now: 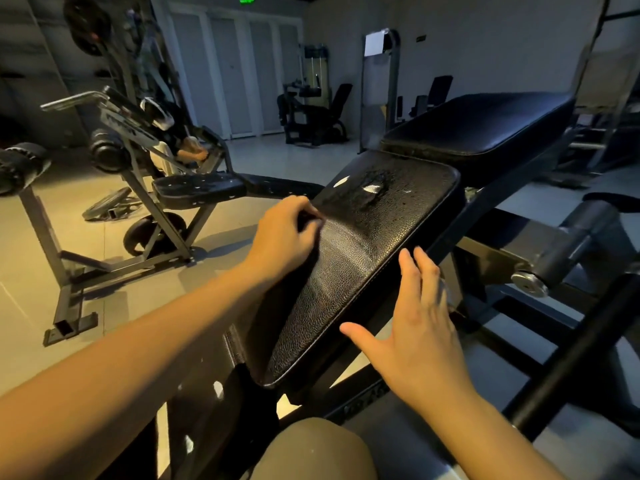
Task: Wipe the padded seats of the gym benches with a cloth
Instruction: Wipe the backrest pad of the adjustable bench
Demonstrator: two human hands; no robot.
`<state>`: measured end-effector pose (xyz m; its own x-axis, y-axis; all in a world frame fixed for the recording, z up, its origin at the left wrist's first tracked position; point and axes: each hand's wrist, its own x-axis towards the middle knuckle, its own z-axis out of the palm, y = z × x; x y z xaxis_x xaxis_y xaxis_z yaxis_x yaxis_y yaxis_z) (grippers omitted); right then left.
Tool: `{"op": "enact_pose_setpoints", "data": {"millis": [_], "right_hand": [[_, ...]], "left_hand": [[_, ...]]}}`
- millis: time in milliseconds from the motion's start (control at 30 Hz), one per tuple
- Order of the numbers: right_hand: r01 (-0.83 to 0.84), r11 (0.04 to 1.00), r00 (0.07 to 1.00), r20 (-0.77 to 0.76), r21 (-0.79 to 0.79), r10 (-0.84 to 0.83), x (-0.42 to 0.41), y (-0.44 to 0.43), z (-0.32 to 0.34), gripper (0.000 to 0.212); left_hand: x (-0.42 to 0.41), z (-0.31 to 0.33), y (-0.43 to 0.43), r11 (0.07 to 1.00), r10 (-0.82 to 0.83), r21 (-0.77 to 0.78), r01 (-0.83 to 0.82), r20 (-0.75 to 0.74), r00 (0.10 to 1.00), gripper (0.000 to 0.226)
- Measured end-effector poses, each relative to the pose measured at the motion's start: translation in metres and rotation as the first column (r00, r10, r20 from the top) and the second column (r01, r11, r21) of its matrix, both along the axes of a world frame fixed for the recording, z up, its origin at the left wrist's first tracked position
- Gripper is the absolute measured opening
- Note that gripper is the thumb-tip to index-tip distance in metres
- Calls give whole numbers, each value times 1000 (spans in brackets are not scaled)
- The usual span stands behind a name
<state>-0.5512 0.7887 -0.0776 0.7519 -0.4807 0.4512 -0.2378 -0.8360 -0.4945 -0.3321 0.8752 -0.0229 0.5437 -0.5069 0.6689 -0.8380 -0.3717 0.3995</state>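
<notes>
- Seat pad (363,258): black, textured, worn, tilted; it occupies the centre of the view, with torn patches and pale marks near its far end
- Back pad (481,126): black, set just beyond the seat pad on the same bench, its surface higher
- Left hand (282,237): resting on the left edge of the seat pad, fingers curled inward and bunched; a small dark shape shows under the fingertips, too blurred to identify as a cloth; whether the hand grips anything cannot be told
- Right hand (415,327): fingers spread apart and empty, fingertips at the right edge of the seat pad, thumb extended to the left
- Cloth: cannot be confirmed in view
- Second bench (197,188): to the left, well apart, black pad with pale scuffs, on a metal frame
- Weight plate (107,204): lying flat on the tiled floor (277,157) beneath that bench
- Further machines stand along the far wall
</notes>
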Motion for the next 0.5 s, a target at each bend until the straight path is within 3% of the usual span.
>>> {"op": "enact_pose_setpoints", "data": {"millis": [100,233,300,400,500], "right_hand": [[2,1000,1000,-6,7,-2,-1,0,3,119],[-1,1000,1000,3,8,1,-1,-1,3,118],[1,1000,1000,7,7,-1,-1,-1,2,117],[-11,1000,1000,14,9,10,-1,-3,1,117],[-12,1000,1000,7,3,12,0,-2,-1,118]], "left_hand": [[2,4,-1,999,38,24,-37,-18,999,5],[-71,-2,17,943,-333,22,333,101,937,8],[-83,-6,22,904,-427,72,421,160,890,8],[-45,-12,15,957,-289,23,289,147,946,6],[19,-2,4,1000,12,-20,-13,-47,999,3]]}}
